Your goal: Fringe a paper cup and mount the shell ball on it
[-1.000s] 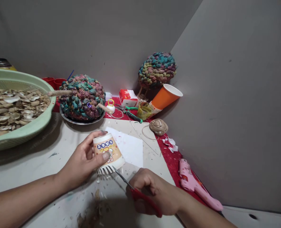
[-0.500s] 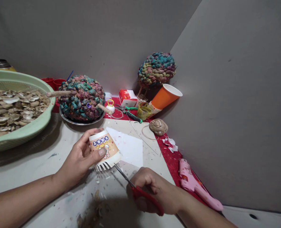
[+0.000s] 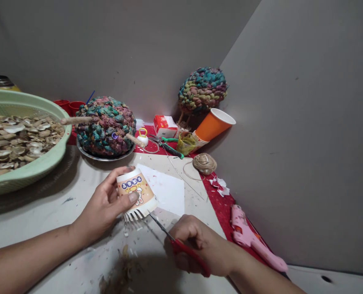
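Note:
My left hand (image 3: 108, 204) grips a paper cup (image 3: 137, 185) with a cartoon rabbit print, thumb on its front and fingers behind. The cup is turned bottom up, and part of its lower edge is slit into a fringe of narrow strips. Red-handled scissors (image 3: 189, 253) are held in my right hand (image 3: 200, 245), fingers in the loops. Their blade tips touch the cup's edge, just right of the cut strips. A sheet of white paper (image 3: 167, 190) lies on the table behind the cup.
A green basket (image 3: 52, 159) of shells stands at left. Beside it, a colourful knobbly ball (image 3: 106, 126) rests in a metal dish; another ball (image 3: 202, 90) stands behind. Further right are pliers (image 3: 172, 149), an orange cup (image 3: 212, 126), twine (image 3: 205, 163) and a pink glue gun (image 3: 255, 241).
The cup has turned and shifted very slightly to the right in my left hand. The scissors stay at its edge, their blades looking a little more closed.

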